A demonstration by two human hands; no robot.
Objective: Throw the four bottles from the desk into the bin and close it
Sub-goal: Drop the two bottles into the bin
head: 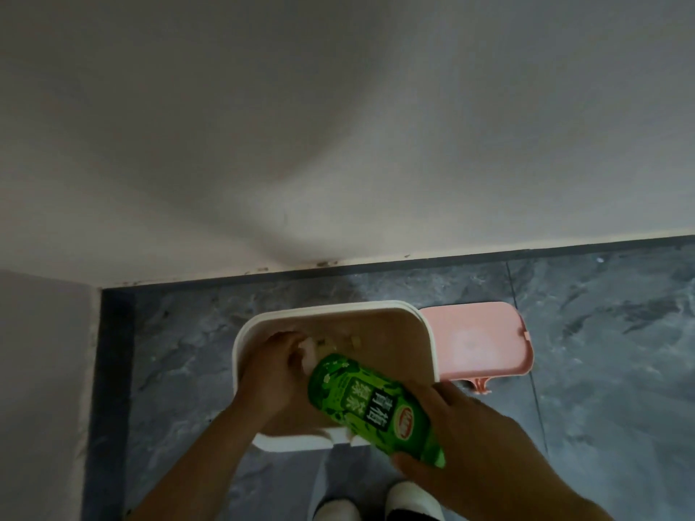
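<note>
A green bottle (370,406) is held over the open bin (240,344).
It is gripped by the right hand (466,445); the left hand (274,364) is closed around something pale, unidentifiable, inside.

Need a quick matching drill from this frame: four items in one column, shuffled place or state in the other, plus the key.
Items:
1. green-labelled plastic bottle
2. pink plastic bin lid
3. left hand
4. white shoes

States:
A. swung open, hanging at the right side of the cream plastic bin
B. at the bottom edge of the view, on the dark tiled floor
C. held in the right hand, tilted over the bin
D. reaching down inside the bin opening

Pairs: 1-C, 2-A, 3-D, 4-B
</note>
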